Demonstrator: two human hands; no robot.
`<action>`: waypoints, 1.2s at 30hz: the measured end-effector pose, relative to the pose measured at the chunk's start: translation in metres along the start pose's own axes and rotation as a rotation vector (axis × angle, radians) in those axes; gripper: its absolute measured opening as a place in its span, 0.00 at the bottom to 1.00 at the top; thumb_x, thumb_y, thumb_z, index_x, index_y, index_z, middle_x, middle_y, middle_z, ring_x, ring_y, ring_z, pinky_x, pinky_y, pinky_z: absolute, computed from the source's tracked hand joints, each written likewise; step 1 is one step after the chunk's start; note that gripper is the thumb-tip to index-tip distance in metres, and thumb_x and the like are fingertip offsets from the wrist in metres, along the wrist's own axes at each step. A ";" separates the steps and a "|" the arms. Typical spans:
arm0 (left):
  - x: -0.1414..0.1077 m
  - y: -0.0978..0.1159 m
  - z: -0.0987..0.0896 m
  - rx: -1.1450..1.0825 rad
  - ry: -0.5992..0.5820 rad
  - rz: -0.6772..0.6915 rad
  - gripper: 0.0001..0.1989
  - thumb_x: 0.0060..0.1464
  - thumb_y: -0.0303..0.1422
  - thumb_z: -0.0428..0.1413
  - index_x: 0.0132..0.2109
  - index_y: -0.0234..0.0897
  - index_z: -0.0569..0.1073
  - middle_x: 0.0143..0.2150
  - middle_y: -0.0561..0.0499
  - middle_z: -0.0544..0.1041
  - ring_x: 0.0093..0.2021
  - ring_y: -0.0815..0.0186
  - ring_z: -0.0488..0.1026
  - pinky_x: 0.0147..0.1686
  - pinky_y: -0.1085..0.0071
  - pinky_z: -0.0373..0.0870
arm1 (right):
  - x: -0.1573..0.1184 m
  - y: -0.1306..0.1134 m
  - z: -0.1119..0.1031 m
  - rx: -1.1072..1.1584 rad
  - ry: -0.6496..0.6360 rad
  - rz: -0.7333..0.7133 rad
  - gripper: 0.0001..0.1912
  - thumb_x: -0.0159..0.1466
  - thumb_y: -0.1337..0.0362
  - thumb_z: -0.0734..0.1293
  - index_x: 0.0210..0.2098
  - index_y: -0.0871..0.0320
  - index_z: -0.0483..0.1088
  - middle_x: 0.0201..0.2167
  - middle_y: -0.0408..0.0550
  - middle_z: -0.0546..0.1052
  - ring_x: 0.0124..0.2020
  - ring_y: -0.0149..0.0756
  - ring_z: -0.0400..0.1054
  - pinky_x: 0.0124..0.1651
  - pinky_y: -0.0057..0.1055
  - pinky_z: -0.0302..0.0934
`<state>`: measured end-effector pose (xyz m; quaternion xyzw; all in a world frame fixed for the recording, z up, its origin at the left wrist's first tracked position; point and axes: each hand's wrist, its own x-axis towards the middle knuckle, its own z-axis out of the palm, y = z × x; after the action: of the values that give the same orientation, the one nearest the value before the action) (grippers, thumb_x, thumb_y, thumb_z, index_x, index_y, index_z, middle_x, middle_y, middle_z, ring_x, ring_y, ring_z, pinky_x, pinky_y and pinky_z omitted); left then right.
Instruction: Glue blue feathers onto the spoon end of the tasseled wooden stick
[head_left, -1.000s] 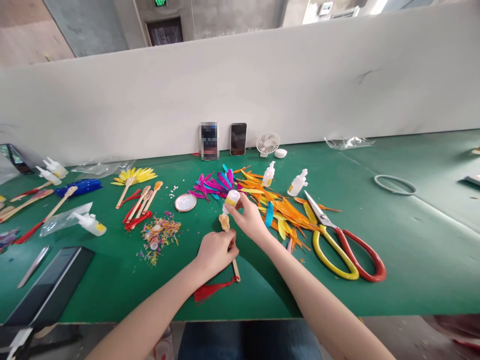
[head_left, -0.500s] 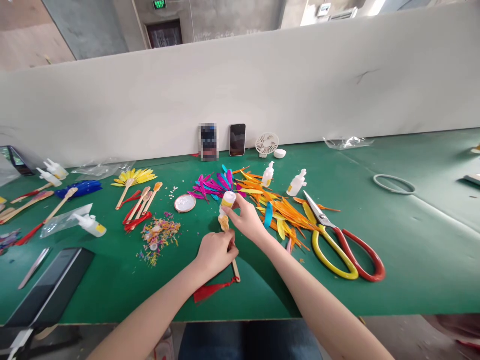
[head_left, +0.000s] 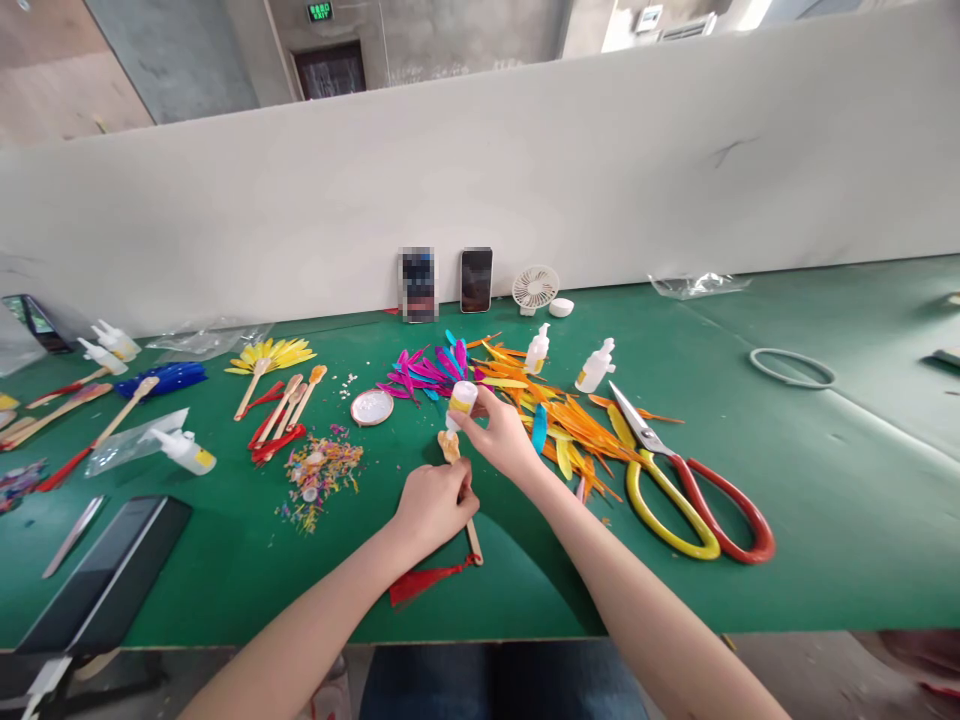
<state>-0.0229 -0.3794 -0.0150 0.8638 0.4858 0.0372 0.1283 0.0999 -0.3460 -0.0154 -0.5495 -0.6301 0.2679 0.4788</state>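
My left hand (head_left: 439,508) is closed round a wooden fan handle (head_left: 473,542), whose broad head lies beyond my fingers with an orange-brown patch on it. A red tassel (head_left: 427,583) hangs from the near end onto the table. In my right hand (head_left: 499,435) is a small white glue bottle (head_left: 462,402) with a yellow label, held upside down, its tip at the head of the handle. Just beyond lie magenta and blue feathers (head_left: 427,372). Orange and yellow feathers (head_left: 577,422) are heaped to the right of my right hand.
Large scissors (head_left: 679,480) with yellow and red grips lie open at right. Other glue bottles (head_left: 596,367), a white lid (head_left: 372,407), feather scraps (head_left: 322,472), wooden handles (head_left: 289,408) and a yellow feather fan (head_left: 268,358) surround the work. Phones (head_left: 476,280) and a small fan (head_left: 535,288) stand behind.
The glue bottle in my right hand has shifted slightly right and tilted, its tip now over the handle's head. My left hand keeps its place on the handle.
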 end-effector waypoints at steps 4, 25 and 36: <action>0.001 0.000 0.000 0.002 -0.002 -0.005 0.06 0.45 0.27 0.47 0.31 0.37 0.67 0.26 0.52 0.75 0.28 0.64 0.72 0.29 0.72 0.61 | 0.000 -0.001 -0.001 0.007 -0.070 0.021 0.08 0.53 0.58 0.61 0.26 0.56 0.59 0.24 0.47 0.73 0.27 0.37 0.69 0.31 0.32 0.61; -0.001 0.001 0.001 0.053 0.004 0.021 0.07 0.46 0.26 0.45 0.32 0.37 0.67 0.24 0.52 0.74 0.27 0.64 0.71 0.30 0.71 0.62 | 0.000 -0.003 -0.005 -0.014 -0.026 0.000 0.08 0.52 0.59 0.62 0.26 0.56 0.61 0.24 0.46 0.73 0.27 0.35 0.68 0.32 0.31 0.62; -0.002 0.005 0.001 0.154 -0.051 0.042 0.10 0.49 0.26 0.43 0.37 0.34 0.67 0.26 0.48 0.75 0.29 0.61 0.73 0.31 0.69 0.64 | -0.003 -0.008 -0.006 -0.010 -0.108 -0.051 0.06 0.51 0.61 0.61 0.27 0.57 0.61 0.23 0.43 0.70 0.26 0.33 0.66 0.32 0.28 0.60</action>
<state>-0.0192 -0.3835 -0.0146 0.8819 0.4654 -0.0196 0.0730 0.1013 -0.3522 -0.0074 -0.5203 -0.6703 0.2815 0.4481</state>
